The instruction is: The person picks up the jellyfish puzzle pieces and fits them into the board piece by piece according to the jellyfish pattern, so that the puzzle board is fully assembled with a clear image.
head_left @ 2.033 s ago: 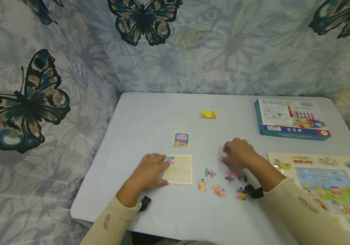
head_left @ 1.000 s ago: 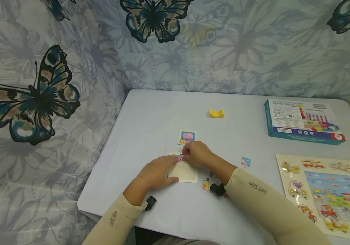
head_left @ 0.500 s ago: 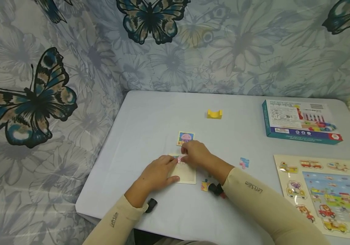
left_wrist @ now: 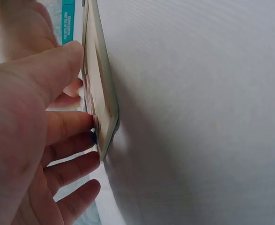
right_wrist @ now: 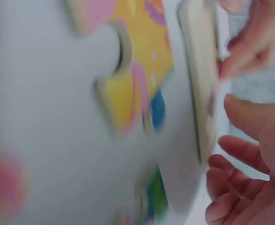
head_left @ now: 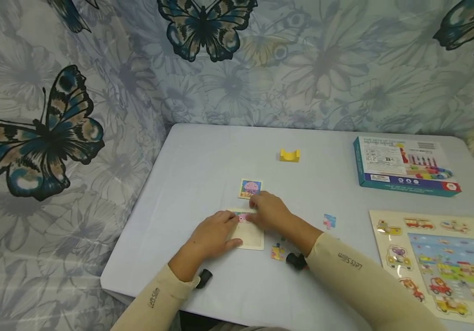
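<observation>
A shallow wooden puzzle tray [head_left: 250, 240] lies on the table, with pink-and-blue jigsaw pieces [head_left: 243, 218] along its far edge. My left hand [head_left: 215, 235] rests at the tray's left side, fingers extended to the pieces and thumb at the near part of the tray. From the right, my right hand [head_left: 271, 212] reaches over the tray's far right corner, its thumb at the pink piece. In the right wrist view, the right hand's thumb and fingers [right_wrist: 242, 150] are spread apart beside the tray's edge. A small jellyfish picture card [head_left: 250, 187] lies just beyond the tray.
Loose jigsaw pieces lie to the right: a blue-and-pink one [head_left: 330, 221] and a yellow one [head_left: 277, 252], others partly under the right forearm. Farther off are a yellow block [head_left: 289, 156], a teal-edged box [head_left: 407, 165] and a large picture board [head_left: 390, 269].
My right hand has carried a pink piece from the loose ones to the tray's far edge, then eased slightly right off it. The left hand has stayed at the tray.
</observation>
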